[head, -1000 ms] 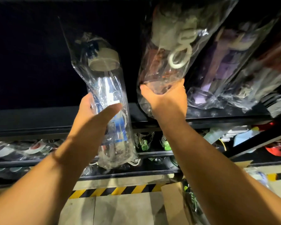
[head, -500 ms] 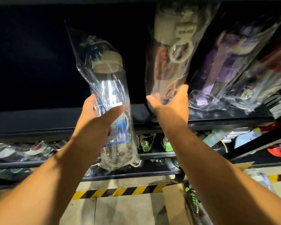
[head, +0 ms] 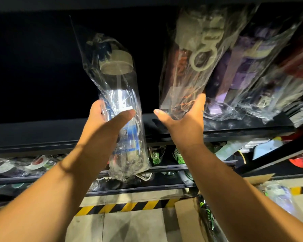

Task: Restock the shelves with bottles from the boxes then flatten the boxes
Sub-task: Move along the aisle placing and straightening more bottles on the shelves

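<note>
Clasping bagged clear bottle point(head: 120, 95), beige lid point(head: 116, 64), blue label point(head: 129, 135), left hand point(head: 105, 121) curled round it, right hand point(head: 184, 117) splayed

Stockroom or shop storage: dark metal shelving point(head: 217, 132) stacked with bagged bottles point(head: 238, 70), cardboard box point(head: 187, 219), hazard-striped floor tape point(head: 122, 206).

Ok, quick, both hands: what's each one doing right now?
Left hand: grips the clear bottle around its middle.
Right hand: open, fingers straight, touching the base of the brown bottle on the shelf.
</note>
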The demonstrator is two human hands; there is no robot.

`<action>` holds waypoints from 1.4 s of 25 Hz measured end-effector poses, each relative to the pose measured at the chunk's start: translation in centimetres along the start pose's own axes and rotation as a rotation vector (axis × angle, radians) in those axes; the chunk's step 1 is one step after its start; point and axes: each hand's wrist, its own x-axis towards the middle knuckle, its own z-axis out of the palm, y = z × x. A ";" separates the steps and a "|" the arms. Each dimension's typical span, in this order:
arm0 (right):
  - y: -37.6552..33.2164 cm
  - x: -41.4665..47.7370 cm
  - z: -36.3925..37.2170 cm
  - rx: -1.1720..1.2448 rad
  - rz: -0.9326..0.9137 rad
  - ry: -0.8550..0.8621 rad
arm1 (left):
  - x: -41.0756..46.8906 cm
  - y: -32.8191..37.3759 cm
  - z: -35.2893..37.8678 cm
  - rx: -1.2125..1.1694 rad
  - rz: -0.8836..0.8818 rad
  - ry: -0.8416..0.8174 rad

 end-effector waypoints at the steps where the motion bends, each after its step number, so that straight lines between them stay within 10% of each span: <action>1: 0.1 -0.2 -0.2 -0.013 -0.005 -0.004 | 0.0 0.2 0.1 0.006 0.002 0.008; 16: 2.4 -2.4 -1.0 0.014 -0.075 0.003 | 2.9 0.8 2.8 0.058 0.296 0.398; 35: 3.9 -2.3 -1.0 -0.069 -0.178 0.010 | 4.3 -5.1 3.3 0.463 0.151 0.176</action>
